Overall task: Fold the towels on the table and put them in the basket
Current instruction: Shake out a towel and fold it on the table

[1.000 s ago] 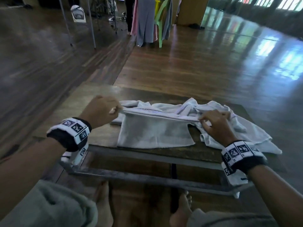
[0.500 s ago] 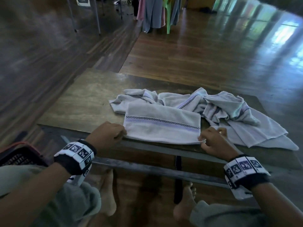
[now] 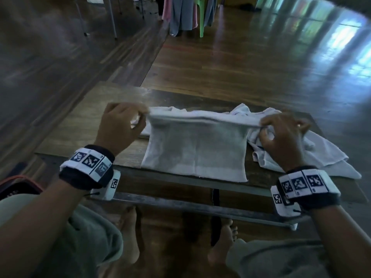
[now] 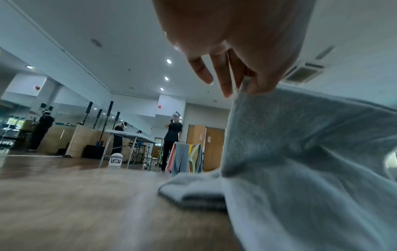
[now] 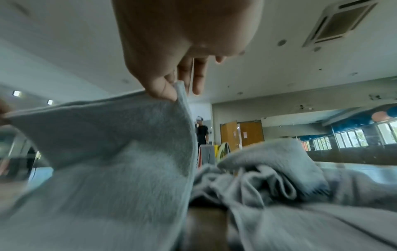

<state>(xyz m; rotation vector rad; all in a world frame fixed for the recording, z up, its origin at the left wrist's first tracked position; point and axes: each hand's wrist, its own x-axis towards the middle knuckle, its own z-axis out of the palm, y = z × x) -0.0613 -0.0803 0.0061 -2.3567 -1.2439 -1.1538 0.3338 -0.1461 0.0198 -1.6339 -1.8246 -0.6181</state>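
A white towel point(image 3: 196, 149), folded over, hangs between my two hands above the near edge of the wooden table point(image 3: 80, 125). My left hand point(image 3: 122, 125) pinches its upper left corner; the towel point(image 4: 300, 152) hangs from thumb and finger in the left wrist view. My right hand point(image 3: 281, 133) pinches the upper right corner of the towel point(image 5: 128, 152). The towel's lower edge lies on the table's front edge. Behind it lies a heap of crumpled white towels point(image 3: 313, 155). A dark basket point(image 3: 14, 185) with a red rim shows at the far left beside my knee.
The low table stands on a polished wooden floor, with a metal rail point(image 3: 200, 205) under its front edge. My knees and bare feet are below it. Hanging cloths and a green chair point(image 3: 200, 17) stand far back. People point(image 4: 171, 135) stand at tables across the room.
Half a second ago the folded towel lay flat with my hands at its near corners. Now both hands have lifted that near edge up and away from me.
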